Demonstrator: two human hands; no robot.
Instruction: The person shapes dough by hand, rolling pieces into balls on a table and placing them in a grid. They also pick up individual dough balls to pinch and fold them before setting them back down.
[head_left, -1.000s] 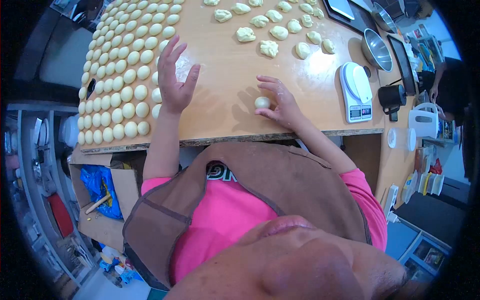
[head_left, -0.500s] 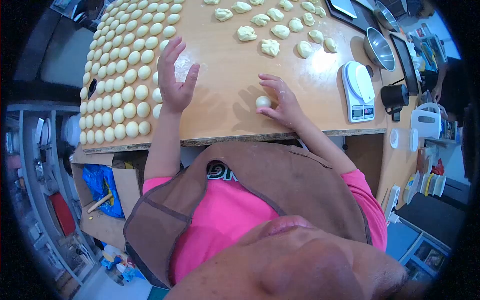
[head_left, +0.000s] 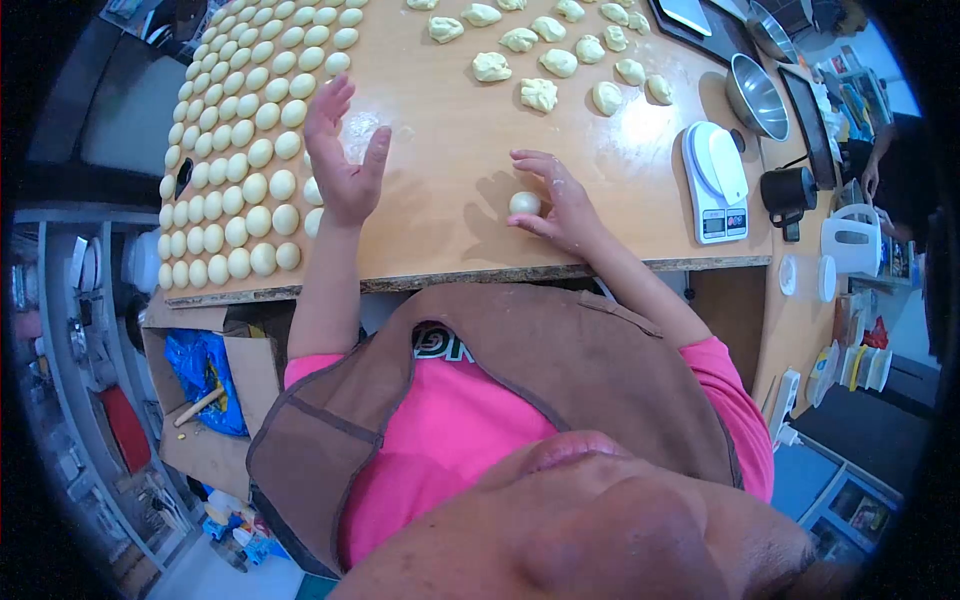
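A smooth, round dough ball (head_left: 524, 204) sits near the front middle of the wooden table. My right hand (head_left: 565, 210) curves around its right side, thumb close along the near edge and fingers spread above it. A gap shows between the ball and the index finger, so the hand is not closed on it. My left hand (head_left: 345, 165) is raised with nothing in it, fingers up and thumb apart. Just left of it are rows of smooth dough balls (head_left: 238, 231). Rough, unshaped dough pieces (head_left: 539, 95) lie scattered at the back of the table.
On the right stand a white kitchen scale (head_left: 715, 185), a steel bowl (head_left: 757, 98) and a black cup (head_left: 788, 192). A cardboard box (head_left: 250, 375) with a blue bag is below the table's left side. Another person's arm (head_left: 878, 165) shows at far right.
My left hand has shifted slightly left. My right hand keeps nearly the same pose, with its thumb now a little lower beside the dough ball.
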